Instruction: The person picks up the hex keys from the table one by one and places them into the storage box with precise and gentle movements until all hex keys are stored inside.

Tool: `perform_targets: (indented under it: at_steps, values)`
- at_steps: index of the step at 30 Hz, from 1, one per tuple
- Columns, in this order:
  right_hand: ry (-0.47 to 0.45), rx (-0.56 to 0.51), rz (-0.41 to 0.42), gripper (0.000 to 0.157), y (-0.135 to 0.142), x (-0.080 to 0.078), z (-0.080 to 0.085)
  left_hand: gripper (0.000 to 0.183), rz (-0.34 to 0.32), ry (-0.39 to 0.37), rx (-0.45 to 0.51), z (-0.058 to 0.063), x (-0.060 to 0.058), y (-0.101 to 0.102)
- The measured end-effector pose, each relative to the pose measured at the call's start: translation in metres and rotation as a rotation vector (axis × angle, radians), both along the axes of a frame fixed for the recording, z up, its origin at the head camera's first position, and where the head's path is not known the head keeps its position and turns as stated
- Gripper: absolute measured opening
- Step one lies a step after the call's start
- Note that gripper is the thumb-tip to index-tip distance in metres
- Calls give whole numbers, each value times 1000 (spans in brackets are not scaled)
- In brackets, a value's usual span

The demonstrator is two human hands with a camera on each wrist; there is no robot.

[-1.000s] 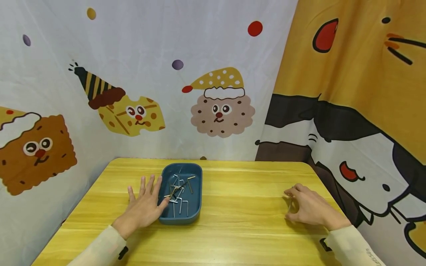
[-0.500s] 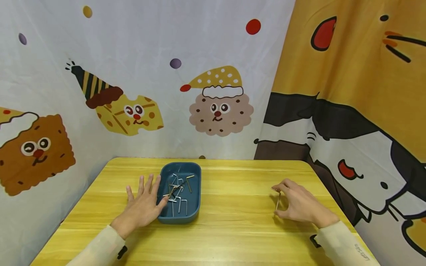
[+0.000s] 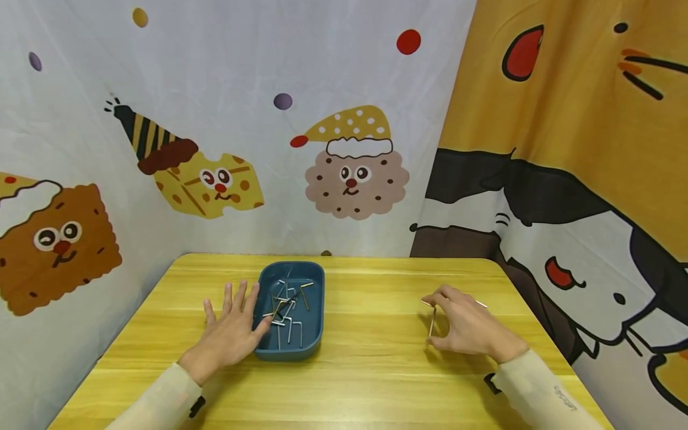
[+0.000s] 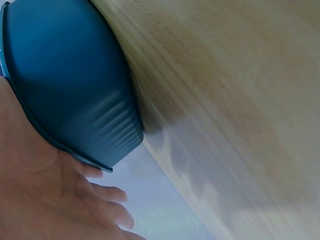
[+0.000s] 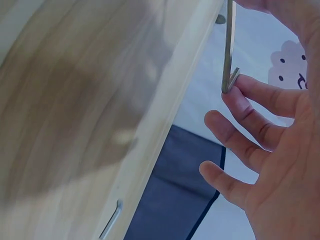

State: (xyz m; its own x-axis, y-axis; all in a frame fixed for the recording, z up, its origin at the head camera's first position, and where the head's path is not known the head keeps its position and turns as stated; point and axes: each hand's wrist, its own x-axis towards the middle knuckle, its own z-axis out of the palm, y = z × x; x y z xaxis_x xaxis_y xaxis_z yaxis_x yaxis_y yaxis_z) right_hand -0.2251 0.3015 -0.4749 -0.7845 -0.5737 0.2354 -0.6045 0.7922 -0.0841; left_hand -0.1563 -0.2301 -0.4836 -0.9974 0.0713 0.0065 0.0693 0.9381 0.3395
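Observation:
My right hand [image 3: 462, 322] is held over the right side of the table and grips an L-shaped, gold-toned hex key [image 5: 228, 47] between thumb and fingertips. The key's long arm spans from thumb to fingers, its short bent end at the fingertips. Spread flat and straight-fingered, my left hand [image 3: 228, 331] rests at the left side of a blue plastic tray [image 3: 321, 328], its thumb over the rim. Inside the tray lie several silver and gold hex keys [image 3: 291, 330], loosely heaped. In the left wrist view the palm lies against the tray's rim [image 4: 30, 117].
Another silver hex key [image 3: 481, 303] lies on the yellow wood-grain table [image 3: 376, 382], just beyond the right hand and near the table's right edge. A curtain [image 3: 226, 71] with cartoon prints hangs behind and along the sides.
My right hand has moved left over the table with the hex key, uncovering the silver hex key behind it. My left hand stays beside the tray.

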Motion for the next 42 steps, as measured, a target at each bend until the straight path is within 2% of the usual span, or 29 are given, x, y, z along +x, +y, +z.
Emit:
perform_targets:
  at_steps: [13,26,42]
  values:
    - [37,3,76,83,-31,-7,4,93,-2,-4,2,0,0,0]
    - [35,-15,153,84,-68,-15,10,95,-6,-3,-3,1,-1,-1]
    - [20,-13,208,80,-110,-26,19,95,-1,-9,4,0,-2,-1]
